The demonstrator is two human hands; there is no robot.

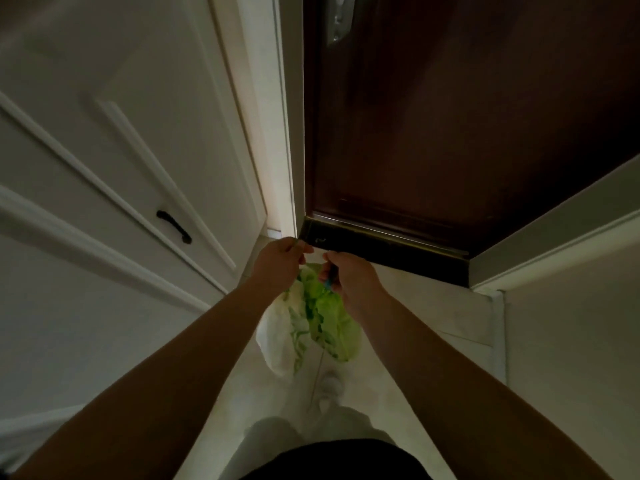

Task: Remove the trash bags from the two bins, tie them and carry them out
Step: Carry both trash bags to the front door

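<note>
A translucent green trash bag [323,320] hangs below my two hands, above the pale floor. A whitish bag [277,337] hangs against its left side. My left hand [278,265] is closed, pinching something thin at the bags' top near the door sill. My right hand [349,275] is closed around the gathered green neck, where a bit of blue shows between its fingers. Both forearms reach forward from the bottom of the view. No bins are in sight.
A dark brown door [467,133] stands straight ahead with a metal fitting [341,19] high up and a dark threshold [381,251] at its foot. White panelled cabinet doors with a black handle [174,226] line the left. A white wall [571,323] closes the right.
</note>
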